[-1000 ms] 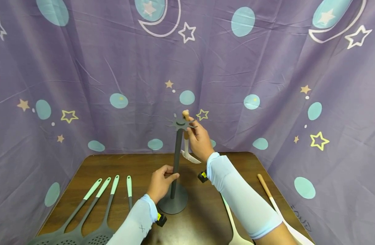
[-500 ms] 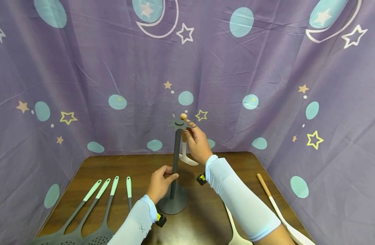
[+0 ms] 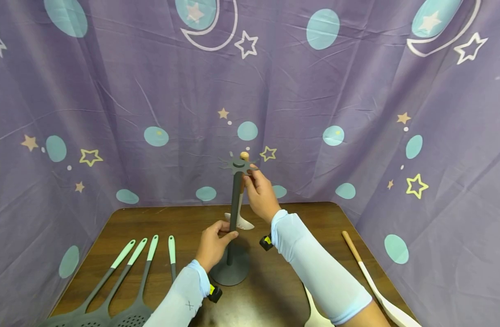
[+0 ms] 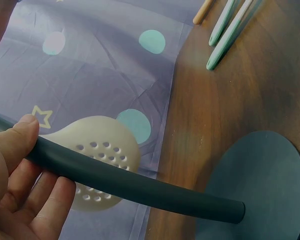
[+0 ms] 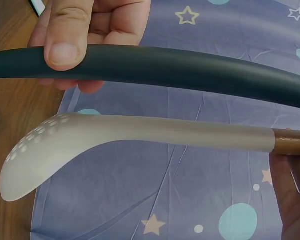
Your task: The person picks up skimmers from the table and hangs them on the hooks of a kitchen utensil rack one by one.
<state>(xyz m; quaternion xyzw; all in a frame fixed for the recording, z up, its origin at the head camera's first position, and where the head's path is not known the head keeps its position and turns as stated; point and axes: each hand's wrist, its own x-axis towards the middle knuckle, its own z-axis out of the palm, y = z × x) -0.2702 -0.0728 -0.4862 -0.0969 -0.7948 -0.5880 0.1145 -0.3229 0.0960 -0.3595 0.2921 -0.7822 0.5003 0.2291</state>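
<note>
A dark grey utensil stand (image 3: 236,195) rises from a round base (image 3: 238,274) on the table, topped by a ring of hooks (image 3: 238,166). My left hand (image 3: 214,243) pinches its pole low down, thumb on one side and fingers on the other. Behind the pole, upright at the hooks, is a white slotted spoon (image 5: 190,131) with a wooden handle (image 3: 244,156). My right hand (image 3: 263,193) holds that handle just beneath the hooks, which partly cover it. The perforated head (image 4: 102,145) hangs behind the pole, above the tabletop.
Several dark grey utensils with mint handles (image 3: 124,252) lie at the table's left. On the right lie a white utensil with a wooden handle (image 3: 351,245) and a cream one (image 3: 311,302), partly under my right forearm. A purple curtain (image 3: 290,91) surrounds the table's back and sides.
My right hand has shifted slightly left and down with the slotted spoon, whose head has swung left behind the pole. My left hand stays on the pole.
</note>
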